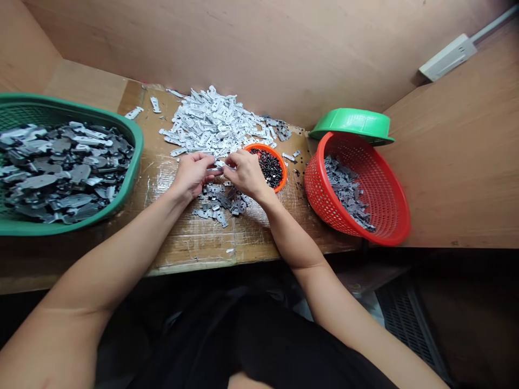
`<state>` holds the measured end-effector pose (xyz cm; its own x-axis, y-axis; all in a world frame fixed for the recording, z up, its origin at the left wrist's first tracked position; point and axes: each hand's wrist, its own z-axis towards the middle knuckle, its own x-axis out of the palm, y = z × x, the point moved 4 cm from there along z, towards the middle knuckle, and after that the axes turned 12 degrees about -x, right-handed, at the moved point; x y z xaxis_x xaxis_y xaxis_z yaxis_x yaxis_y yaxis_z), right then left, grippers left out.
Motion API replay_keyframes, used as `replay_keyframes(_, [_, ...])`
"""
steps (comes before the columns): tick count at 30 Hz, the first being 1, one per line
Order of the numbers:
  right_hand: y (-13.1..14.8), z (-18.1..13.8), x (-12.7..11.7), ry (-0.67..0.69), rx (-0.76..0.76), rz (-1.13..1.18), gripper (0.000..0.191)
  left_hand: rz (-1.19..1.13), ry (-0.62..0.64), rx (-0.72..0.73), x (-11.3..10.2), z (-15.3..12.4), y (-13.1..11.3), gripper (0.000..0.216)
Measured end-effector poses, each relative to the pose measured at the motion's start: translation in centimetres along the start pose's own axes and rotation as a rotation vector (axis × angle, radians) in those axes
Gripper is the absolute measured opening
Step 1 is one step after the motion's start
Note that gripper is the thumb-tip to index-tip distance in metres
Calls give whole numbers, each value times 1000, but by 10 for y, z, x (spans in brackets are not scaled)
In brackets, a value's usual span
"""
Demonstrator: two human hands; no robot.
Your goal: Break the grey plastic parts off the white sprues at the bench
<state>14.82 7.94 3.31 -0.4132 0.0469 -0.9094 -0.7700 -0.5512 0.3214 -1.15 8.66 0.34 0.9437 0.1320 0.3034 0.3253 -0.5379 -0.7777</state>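
My left hand (191, 174) and my right hand (245, 173) meet over the middle of the wooden table (194, 243), fingers pinched together on a small light metal piece (218, 168) held between them. Just under the hands lies a small heap of dark grey metal parts (221, 204). Behind the hands spreads a big pile of white flat metal strips (213, 123). A small orange bowl (280, 162) of tiny dark pieces sits right beside my right hand.
A green basket (135, 156) full of grey metal parts stands at the left. A red mesh basket (385, 216) with some grey parts leans at the right, a green lid (353, 123) behind it. Wooden walls close in the back and right.
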Motion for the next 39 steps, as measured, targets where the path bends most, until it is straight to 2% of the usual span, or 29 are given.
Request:
replay_keyframes(5, [4, -2, 5, 26, 14, -130, 14, -3, -9, -11, 3, -3, 4, 24])
replay_keyframes(13, [9, -2, 5, 29, 22, -164, 17, -12, 6, -5, 5, -4, 6, 24])
replay_keyframes(25, [7, -2, 7, 52, 19, -116, 16, 23, -2, 22, 5, -4, 6, 22])
replay_keyframes(31, [3, -4, 17, -8, -1, -71, 16, 35, -4, 45, 2, -1, 7, 21])
replay_keyframes(39, [-9, 1, 26, -79, -23, 120, 13, -33, 27, 6, -2, 1, 3, 26])
